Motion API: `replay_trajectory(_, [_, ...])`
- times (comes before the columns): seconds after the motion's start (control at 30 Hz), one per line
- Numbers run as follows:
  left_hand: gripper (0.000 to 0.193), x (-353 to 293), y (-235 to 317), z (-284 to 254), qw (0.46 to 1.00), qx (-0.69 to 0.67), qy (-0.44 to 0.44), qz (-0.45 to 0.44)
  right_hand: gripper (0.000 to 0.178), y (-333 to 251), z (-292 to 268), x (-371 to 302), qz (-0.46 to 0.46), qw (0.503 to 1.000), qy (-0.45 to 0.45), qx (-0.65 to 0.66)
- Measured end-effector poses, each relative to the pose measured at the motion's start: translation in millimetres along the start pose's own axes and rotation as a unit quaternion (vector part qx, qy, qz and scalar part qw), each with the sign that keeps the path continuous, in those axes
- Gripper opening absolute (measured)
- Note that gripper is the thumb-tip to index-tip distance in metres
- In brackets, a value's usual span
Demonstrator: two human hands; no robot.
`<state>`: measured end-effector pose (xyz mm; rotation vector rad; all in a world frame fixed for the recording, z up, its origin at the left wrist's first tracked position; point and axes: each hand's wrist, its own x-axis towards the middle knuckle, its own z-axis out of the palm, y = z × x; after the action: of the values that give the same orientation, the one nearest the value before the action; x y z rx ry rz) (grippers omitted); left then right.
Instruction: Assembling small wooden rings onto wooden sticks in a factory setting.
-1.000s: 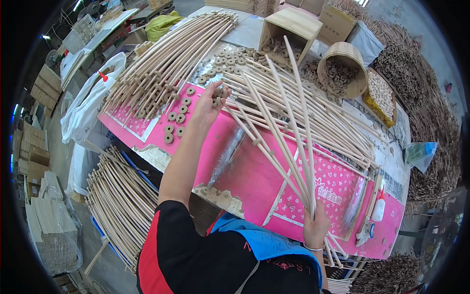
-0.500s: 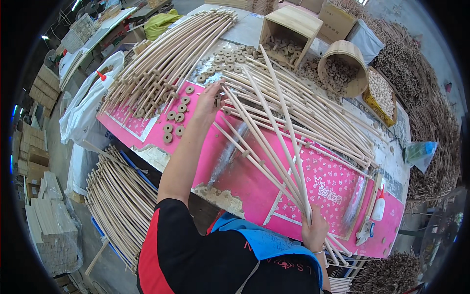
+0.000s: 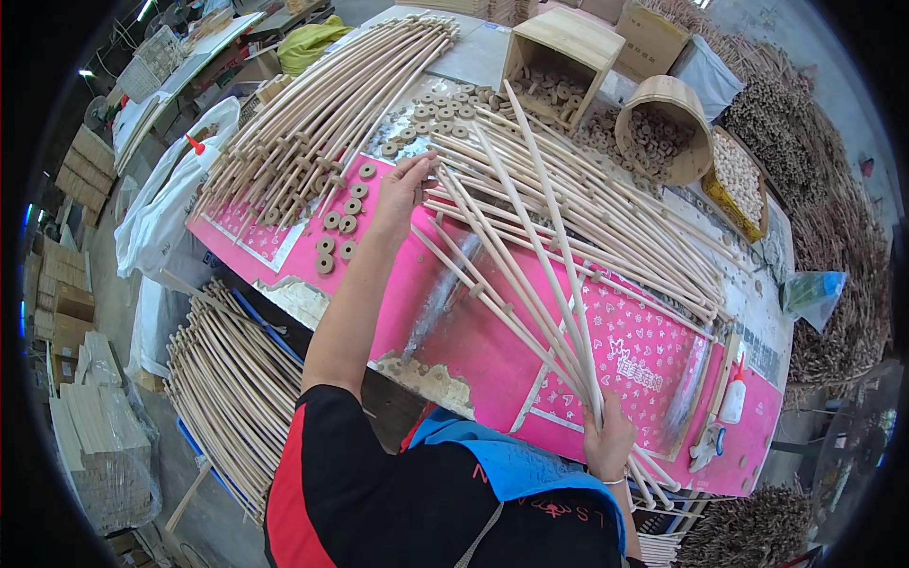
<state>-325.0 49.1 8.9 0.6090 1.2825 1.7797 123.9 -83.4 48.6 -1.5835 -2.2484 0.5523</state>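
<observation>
My right hand (image 3: pixel 611 438) is closed around the lower part of several pale wooden sticks (image 3: pixel 579 322), which fan out away from me over the pink table cover. Some of these sticks carry a small brown disc partway along. At the far left tips of the fan is my left hand (image 3: pixel 405 189), its thumb and fingers drawn together; what they pinch, if anything, is hidden. Loose brown discs with centre holes (image 3: pixel 347 224) lie on the pink cover to its left. Beyond the fan, more sticks with discs (image 3: pixel 606 222) lie in a wide row.
A large stick pile (image 3: pixel 350 95) covers the far left. A wooden box (image 3: pixel 568 43) and a wooden tub (image 3: pixel 663 95) of discs stand at the back, beside a yellow box (image 3: pixel 748 213) of pale pieces. At right lies a glue bottle (image 3: pixel 732 402). Sticks fill a blue-edged container (image 3: pixel 237 398) below left.
My left hand has shifted slightly left and down near the stick tips. The fanned sticks have swung a little left, while my right hand keeps its grip.
</observation>
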Motion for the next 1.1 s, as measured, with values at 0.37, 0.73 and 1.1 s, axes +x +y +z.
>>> replay_trajectory(0.37, [0.069, -94, 0, 70, 0.982, 0.136, -0.103, -0.085, 0.032, -17, 9, 20, 0.007, 0.999, 0.026, 0.036])
replay_trajectory(0.73, [0.022, -33, -7, -37, 0.921, 0.362, 0.065, 0.125, 0.028, 13, 8, 13, 0.061, 0.97, 0.034, 0.233])
replay_trajectory(1.1, [0.033, -20, -55, -19, 0.739, 0.617, 0.067, 0.263, 0.023, 15, 13, 7, 0.076, 0.976, -0.001, 0.204])
